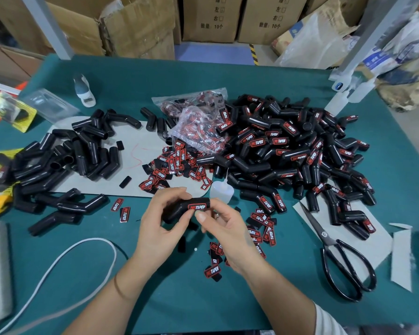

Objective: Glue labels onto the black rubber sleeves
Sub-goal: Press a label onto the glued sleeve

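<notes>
Now my left hand [160,221] grips the bent black rubber sleeve [179,209] above the green bench [228,298] | my right hand [225,228] fingers pinch its red-and-black label [197,207] | unlabelled sleeves [65,160] at 10 o'clock | labelled sleeves [295,151] at 2 o'clock

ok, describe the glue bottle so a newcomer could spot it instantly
Start at the big pile of labelled sleeves on the green table. At its near-left edge, just beyond the hands, stands the glue bottle. It is the only small translucent white bottle with a thin nozzle among black parts.
</notes>
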`<state>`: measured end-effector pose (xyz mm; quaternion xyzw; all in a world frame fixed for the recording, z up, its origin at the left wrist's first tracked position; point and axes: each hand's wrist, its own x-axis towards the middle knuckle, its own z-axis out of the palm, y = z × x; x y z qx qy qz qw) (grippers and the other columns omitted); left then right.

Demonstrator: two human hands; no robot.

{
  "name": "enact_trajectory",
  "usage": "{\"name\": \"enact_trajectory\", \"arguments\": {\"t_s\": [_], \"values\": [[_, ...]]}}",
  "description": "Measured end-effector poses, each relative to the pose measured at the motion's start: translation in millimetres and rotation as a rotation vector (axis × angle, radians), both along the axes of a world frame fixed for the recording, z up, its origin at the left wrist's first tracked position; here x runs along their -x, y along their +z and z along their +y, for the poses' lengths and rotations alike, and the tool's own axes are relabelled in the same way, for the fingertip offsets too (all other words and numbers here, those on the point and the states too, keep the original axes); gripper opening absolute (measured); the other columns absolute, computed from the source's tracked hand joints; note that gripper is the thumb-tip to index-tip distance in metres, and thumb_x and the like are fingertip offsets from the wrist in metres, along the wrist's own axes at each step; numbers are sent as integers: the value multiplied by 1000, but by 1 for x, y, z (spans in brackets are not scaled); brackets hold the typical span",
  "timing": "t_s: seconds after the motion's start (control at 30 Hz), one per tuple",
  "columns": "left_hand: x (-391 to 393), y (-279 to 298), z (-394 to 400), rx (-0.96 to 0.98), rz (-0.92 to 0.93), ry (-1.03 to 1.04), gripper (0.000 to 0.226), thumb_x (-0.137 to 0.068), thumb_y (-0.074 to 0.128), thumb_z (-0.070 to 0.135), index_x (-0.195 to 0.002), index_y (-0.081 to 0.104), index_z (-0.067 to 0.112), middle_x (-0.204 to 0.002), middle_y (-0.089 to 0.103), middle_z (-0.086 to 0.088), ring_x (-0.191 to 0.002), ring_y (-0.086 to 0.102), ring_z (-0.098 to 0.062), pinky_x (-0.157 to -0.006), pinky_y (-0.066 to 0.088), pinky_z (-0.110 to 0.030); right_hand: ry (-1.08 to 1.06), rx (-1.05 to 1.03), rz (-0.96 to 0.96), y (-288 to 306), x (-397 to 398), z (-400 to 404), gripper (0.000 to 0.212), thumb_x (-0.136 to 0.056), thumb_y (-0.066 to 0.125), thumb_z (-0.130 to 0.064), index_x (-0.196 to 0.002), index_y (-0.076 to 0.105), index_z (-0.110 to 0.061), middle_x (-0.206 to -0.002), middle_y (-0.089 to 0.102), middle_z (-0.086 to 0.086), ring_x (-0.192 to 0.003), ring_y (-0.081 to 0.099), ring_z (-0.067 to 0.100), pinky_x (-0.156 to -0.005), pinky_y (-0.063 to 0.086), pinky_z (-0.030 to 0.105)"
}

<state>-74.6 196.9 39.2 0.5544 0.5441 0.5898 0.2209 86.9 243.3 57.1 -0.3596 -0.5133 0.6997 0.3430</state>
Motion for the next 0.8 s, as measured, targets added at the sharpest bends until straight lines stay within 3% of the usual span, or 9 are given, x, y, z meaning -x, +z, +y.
{"name": "enact_trajectory", "arguments": {"t_s": [0.17,0.57,0.8], "values": [[-4,-3,-1,-36,80,-20,59,-92,67,15,-137,52,49,-123,61,27,-114,63,-6,-100,47,-18,-12,45,49,-9,3,-1,22,-91,75,-30,-111,77,-24,-94,62,4,-81,48,12,-76,47,23],[-4,-4,-3,-55,103,-4,61,-92,66,14,-138,51,51,-125,62,28,-116,64,-3,-102,47,-17,1,82,81,-10,1,0,26,-90,79,-33,-113,77,-21,-97,69,-4,-80,49,9,-77,49,20],[-6,-2,-4,-54,88,14,56,-92,68,15,-135,53,48,-125,62,29,-117,64,-2,-101,47,-15,-6,86,69,-12,1,-1,25,-90,77,-36,-111,77,-22,-98,67,1,-82,51,12,-80,46,28]]}}
